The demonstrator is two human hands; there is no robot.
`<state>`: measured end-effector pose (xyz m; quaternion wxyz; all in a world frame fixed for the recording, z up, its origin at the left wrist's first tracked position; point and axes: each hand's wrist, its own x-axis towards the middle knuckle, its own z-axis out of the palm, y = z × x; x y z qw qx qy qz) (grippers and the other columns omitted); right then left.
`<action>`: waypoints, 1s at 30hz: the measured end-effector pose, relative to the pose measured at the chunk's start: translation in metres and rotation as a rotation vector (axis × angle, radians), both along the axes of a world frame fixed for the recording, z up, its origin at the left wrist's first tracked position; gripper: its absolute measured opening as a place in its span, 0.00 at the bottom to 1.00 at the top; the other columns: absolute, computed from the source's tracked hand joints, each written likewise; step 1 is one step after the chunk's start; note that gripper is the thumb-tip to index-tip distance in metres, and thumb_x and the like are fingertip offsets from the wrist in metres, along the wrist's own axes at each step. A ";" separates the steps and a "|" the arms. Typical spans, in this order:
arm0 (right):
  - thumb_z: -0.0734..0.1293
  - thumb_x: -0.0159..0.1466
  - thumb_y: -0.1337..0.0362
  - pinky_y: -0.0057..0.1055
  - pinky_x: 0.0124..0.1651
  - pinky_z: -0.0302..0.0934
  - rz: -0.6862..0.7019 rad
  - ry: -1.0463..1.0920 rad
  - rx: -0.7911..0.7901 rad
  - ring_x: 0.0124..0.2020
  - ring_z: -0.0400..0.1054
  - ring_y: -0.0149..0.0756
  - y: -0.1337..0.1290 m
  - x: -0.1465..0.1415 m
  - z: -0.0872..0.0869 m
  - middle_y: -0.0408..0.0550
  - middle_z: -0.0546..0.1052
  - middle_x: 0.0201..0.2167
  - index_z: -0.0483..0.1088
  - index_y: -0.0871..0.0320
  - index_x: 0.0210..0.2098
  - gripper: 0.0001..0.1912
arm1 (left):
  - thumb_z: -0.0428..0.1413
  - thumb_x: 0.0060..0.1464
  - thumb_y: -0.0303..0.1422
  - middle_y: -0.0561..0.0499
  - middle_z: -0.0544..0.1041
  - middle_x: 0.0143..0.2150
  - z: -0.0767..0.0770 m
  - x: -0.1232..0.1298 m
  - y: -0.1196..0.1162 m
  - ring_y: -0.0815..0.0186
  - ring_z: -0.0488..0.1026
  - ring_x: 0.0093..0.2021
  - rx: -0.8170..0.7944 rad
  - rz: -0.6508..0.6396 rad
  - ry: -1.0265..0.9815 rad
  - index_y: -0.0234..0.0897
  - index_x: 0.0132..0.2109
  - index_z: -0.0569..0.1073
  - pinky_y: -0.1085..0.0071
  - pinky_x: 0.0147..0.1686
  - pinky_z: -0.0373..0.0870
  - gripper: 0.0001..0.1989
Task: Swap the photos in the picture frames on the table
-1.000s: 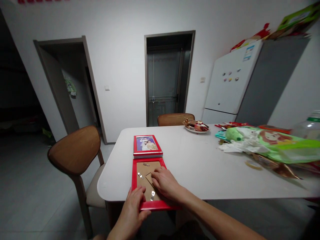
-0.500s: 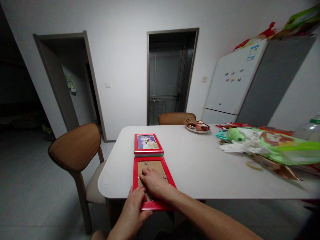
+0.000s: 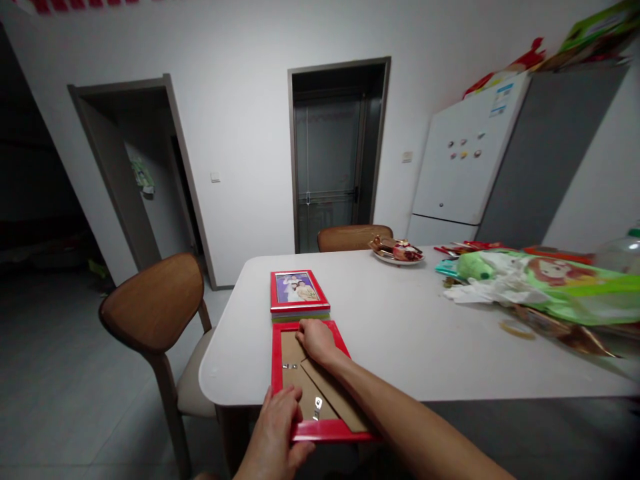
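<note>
A red picture frame (image 3: 277, 357) lies face down on the near edge of the table, its brown backing board (image 3: 295, 383) up. A slanting brown stand leg (image 3: 333, 393) and small metal clips (image 3: 317, 407) show on the back. My left hand (image 3: 275, 427) grips the near left corner, thumb at the near edge and fingers on top. Curled at the far edge of the backing is my right hand (image 3: 317, 341); whatever its fingertips touch is hidden. Just beyond sits a stack of frames, its top red frame holding a photo (image 3: 297, 287) of people.
On the white table (image 3: 400, 333), a plate of wrapped items (image 3: 397, 252) stands at the back. Green plastic packaging (image 3: 560, 280), white tissue and a tape roll (image 3: 517, 329) lie to the right. Wooden chairs stand left (image 3: 155, 303) and behind. A fridge (image 3: 465, 160) is at the back right.
My right hand has moved from the left side of the backing to its far edge, uncovering the stand leg and near clip. The left hand keeps its grip on the corner.
</note>
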<state>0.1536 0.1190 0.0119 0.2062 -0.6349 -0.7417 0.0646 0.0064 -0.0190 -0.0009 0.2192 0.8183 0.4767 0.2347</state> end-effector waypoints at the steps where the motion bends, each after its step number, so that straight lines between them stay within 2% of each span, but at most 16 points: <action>1: 0.58 0.56 0.65 0.25 0.31 0.51 -0.017 0.008 -0.002 0.34 0.66 0.35 0.002 0.000 0.000 0.52 0.74 0.34 0.69 0.60 0.31 0.09 | 0.55 0.38 0.25 0.41 0.69 0.47 0.000 0.000 -0.001 0.55 0.58 0.55 0.008 0.003 -0.002 0.30 0.52 0.60 0.50 0.56 0.44 0.30; 6: 0.58 0.57 0.65 0.24 0.29 0.52 -0.010 0.072 -0.009 0.30 0.66 0.32 0.003 0.008 0.008 0.51 0.74 0.32 0.69 0.61 0.32 0.10 | 0.55 0.37 0.24 0.42 0.71 0.45 0.000 -0.001 -0.004 0.56 0.59 0.54 0.027 0.017 -0.012 0.32 0.52 0.61 0.51 0.56 0.46 0.30; 11: 0.58 0.56 0.65 0.23 0.31 0.54 0.075 0.126 -0.026 0.29 0.65 0.29 -0.015 0.044 0.020 0.46 0.74 0.30 0.70 0.60 0.31 0.10 | 0.55 0.36 0.23 0.42 0.70 0.48 0.007 -0.004 -0.006 0.56 0.60 0.54 -0.013 0.039 -0.029 0.33 0.51 0.62 0.52 0.56 0.46 0.30; 14: 0.62 0.51 0.66 0.25 0.36 0.55 0.134 0.128 -0.033 0.32 0.65 0.31 -0.037 0.068 0.016 0.46 0.73 0.30 0.71 0.59 0.27 0.07 | 0.55 0.37 0.23 0.42 0.69 0.49 0.010 -0.004 -0.008 0.57 0.59 0.54 -0.011 0.063 -0.034 0.34 0.51 0.62 0.52 0.56 0.47 0.29; 17: 0.62 0.49 0.67 0.26 0.42 0.54 0.182 0.180 -0.031 0.39 0.63 0.33 -0.057 0.080 0.007 0.48 0.70 0.38 0.71 0.59 0.23 0.06 | 0.55 0.38 0.23 0.43 0.68 0.50 0.012 -0.001 -0.009 0.57 0.59 0.54 0.000 0.074 -0.027 0.34 0.50 0.63 0.52 0.55 0.49 0.28; 19: 0.61 0.50 0.68 0.26 0.43 0.54 0.161 0.218 -0.028 0.41 0.62 0.33 -0.065 0.080 0.002 0.49 0.68 0.41 0.70 0.59 0.22 0.06 | 0.55 0.38 0.24 0.44 0.70 0.48 0.012 0.000 -0.009 0.57 0.60 0.53 0.016 0.063 -0.018 0.35 0.49 0.65 0.52 0.55 0.49 0.26; 23: 0.59 0.51 0.70 0.24 0.40 0.55 0.159 0.190 -0.024 0.38 0.62 0.32 -0.067 0.073 0.002 0.49 0.68 0.37 0.69 0.60 0.22 0.07 | 0.56 0.39 0.25 0.45 0.72 0.45 0.011 0.001 -0.008 0.57 0.62 0.52 0.041 0.053 -0.005 0.36 0.47 0.66 0.53 0.54 0.51 0.23; 30: 0.57 0.55 0.68 0.24 0.34 0.54 0.075 0.036 0.005 0.34 0.64 0.32 -0.069 0.062 0.008 0.51 0.69 0.35 0.69 0.60 0.28 0.10 | 0.57 0.39 0.26 0.43 0.71 0.46 -0.003 0.001 0.001 0.55 0.63 0.51 0.152 0.068 0.017 0.35 0.50 0.64 0.50 0.54 0.52 0.27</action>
